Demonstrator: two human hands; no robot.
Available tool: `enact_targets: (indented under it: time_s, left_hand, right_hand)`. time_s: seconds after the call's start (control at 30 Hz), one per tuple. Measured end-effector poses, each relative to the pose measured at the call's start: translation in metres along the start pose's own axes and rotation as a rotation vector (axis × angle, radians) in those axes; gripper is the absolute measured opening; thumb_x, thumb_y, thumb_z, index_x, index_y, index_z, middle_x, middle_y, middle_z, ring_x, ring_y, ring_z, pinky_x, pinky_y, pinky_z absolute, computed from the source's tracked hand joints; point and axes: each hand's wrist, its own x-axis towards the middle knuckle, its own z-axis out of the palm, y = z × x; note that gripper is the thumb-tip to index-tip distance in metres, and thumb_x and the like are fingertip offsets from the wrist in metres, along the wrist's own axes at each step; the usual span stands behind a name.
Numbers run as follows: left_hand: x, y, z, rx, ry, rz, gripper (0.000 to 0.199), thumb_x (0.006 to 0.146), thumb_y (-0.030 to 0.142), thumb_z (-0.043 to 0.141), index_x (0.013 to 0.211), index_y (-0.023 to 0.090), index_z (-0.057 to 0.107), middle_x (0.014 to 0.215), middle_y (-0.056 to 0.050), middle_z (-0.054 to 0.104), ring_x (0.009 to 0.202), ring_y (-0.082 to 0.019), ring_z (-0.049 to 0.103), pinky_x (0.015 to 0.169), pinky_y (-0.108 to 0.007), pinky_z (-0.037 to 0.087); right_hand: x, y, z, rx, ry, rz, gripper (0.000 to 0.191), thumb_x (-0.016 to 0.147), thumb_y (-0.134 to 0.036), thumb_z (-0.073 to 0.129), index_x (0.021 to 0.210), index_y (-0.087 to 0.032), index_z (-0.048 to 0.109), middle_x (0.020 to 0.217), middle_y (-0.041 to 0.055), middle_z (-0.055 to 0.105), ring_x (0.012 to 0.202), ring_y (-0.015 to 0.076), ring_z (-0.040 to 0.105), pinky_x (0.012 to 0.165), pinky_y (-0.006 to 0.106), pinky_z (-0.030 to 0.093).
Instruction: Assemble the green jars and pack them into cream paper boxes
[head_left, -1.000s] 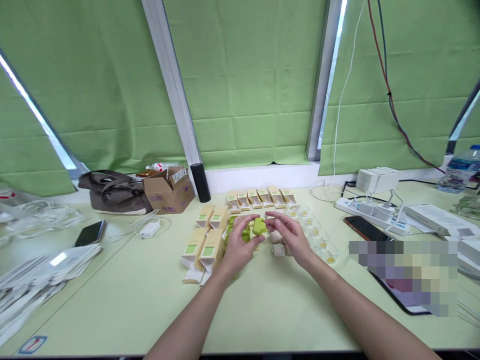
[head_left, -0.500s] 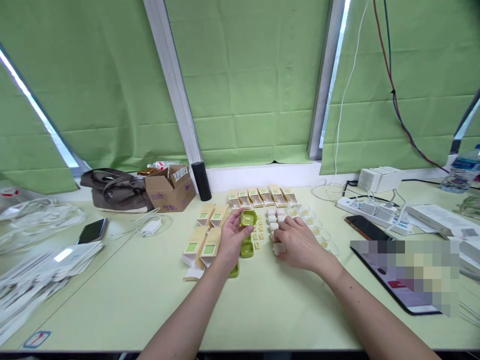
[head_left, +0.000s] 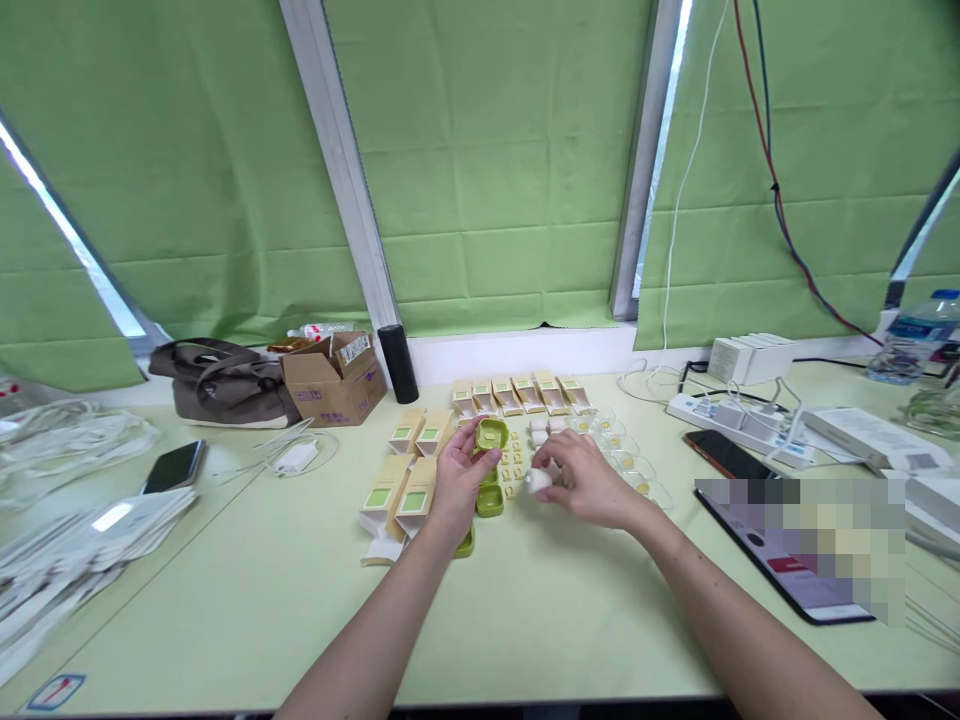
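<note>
My left hand [head_left: 459,478] pinches a small green square tray [head_left: 491,434] by its edge, its hollow side facing up. Between the fingers of my right hand [head_left: 581,478] is a small white rounded piece [head_left: 537,481], lifted off the table and tilted. Further pale pinkish-white pieces [head_left: 538,428] stand in rows just behind that hand. More green trays [head_left: 490,501] lie under and in front of the held one. Small yellow clips [head_left: 513,473] line up between my hands. To the right of my right hand are clear plastic covers [head_left: 630,462] with yellow centres.
Folded cartons [head_left: 416,489] with green labels stand left of my left hand, with another row [head_left: 517,395] behind. A cardboard box [head_left: 337,380], black cylinder [head_left: 398,364] and grey bag [head_left: 225,385] stand at the back. On the right lie a phone [head_left: 727,455], tablet [head_left: 780,560] and power strip [head_left: 739,425].
My right hand has picked up a white piece from the front of its row and moved it left, toward the green tray. My left hand keeps its hold on the tray.
</note>
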Motion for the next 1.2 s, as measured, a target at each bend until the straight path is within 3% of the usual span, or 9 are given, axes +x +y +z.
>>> enact_targets:
  time_s: [0.13,0.3,0.4,0.57,0.73,0.97,1.2]
  left_hand:
    - [0.000,0.000,0.000,-0.034,0.006,0.002,0.067,0.070,0.029,0.093,0.130,0.023,0.064,0.132,-0.011,0.073,0.118,-0.024,0.071,0.102,-0.039,0.056]
    - [-0.001,-0.002,0.001,-0.034,-0.003,-0.015,0.067,0.070,0.029,0.093,0.131,0.023,0.066,0.131,-0.010,0.073,0.117,-0.023,0.071,0.102,-0.039,0.056]
    - [-0.001,-0.002,0.002,-0.006,-0.010,-0.031,0.068,0.069,0.030,0.094,0.131,0.023,0.067,0.130,-0.010,0.074,0.113,-0.023,0.072,0.101,-0.039,0.056]
    - [-0.003,-0.001,0.004,0.090,-0.034,-0.039,0.068,0.072,0.034,0.093,0.134,0.020,0.069,0.129,-0.012,0.074,0.115,-0.025,0.070,0.101,-0.039,0.055]
    - [-0.005,0.001,0.005,0.176,-0.109,-0.026,0.069,0.078,0.039,0.088,0.141,0.022,0.065,0.135,-0.010,0.071,0.123,-0.026,0.066,0.109,-0.041,0.050]
    - [-0.009,0.001,0.006,0.238,-0.185,0.008,0.065,0.087,0.052,0.078,0.145,0.026,0.063,0.142,-0.008,0.066,0.135,-0.028,0.058,0.116,-0.041,0.046]
    - [-0.012,0.005,0.008,0.222,-0.214,0.034,0.067,0.090,0.062,0.071,0.145,0.024,0.061,0.142,-0.011,0.065,0.141,-0.030,0.054,0.118,-0.043,0.042]
  right_hand:
    - [0.005,0.002,0.001,0.570,0.132,0.015,0.031,0.082,-0.037,0.080,0.106,-0.024,0.066,0.112,0.0072,0.072,0.102,0.0262,0.066,0.084,0.039,0.051]
    - [0.008,0.001,0.009,1.026,0.173,0.106,0.051,0.072,-0.047,0.090,0.105,-0.026,0.057,0.094,0.0028,0.071,0.081,0.0203,0.066,0.066,0.030,0.052]
    - [0.008,-0.002,0.011,1.079,0.209,0.112,0.051,0.071,-0.047,0.092,0.101,-0.026,0.056,0.090,-0.0001,0.066,0.072,0.0161,0.060,0.060,0.026,0.049]
    - [0.007,-0.006,0.013,1.097,0.257,0.091,0.049,0.074,-0.048,0.090,0.103,-0.027,0.056,0.090,-0.0006,0.060,0.074,0.0161,0.057,0.061,0.027,0.049]
    - [0.007,-0.004,0.018,1.154,0.259,0.091,0.051,0.073,-0.046,0.091,0.106,-0.026,0.059,0.096,0.0020,0.065,0.081,0.0185,0.063,0.069,0.029,0.053]
    - [0.009,-0.005,0.021,1.153,0.293,0.110,0.046,0.061,-0.035,0.098,0.096,-0.024,0.070,0.102,0.0039,0.070,0.085,0.0170,0.065,0.069,0.026,0.054]
    - [0.011,-0.004,0.022,1.074,0.313,0.184,0.051,0.067,-0.039,0.094,0.113,-0.024,0.076,0.099,0.0045,0.076,0.087,0.0195,0.069,0.075,0.031,0.058]
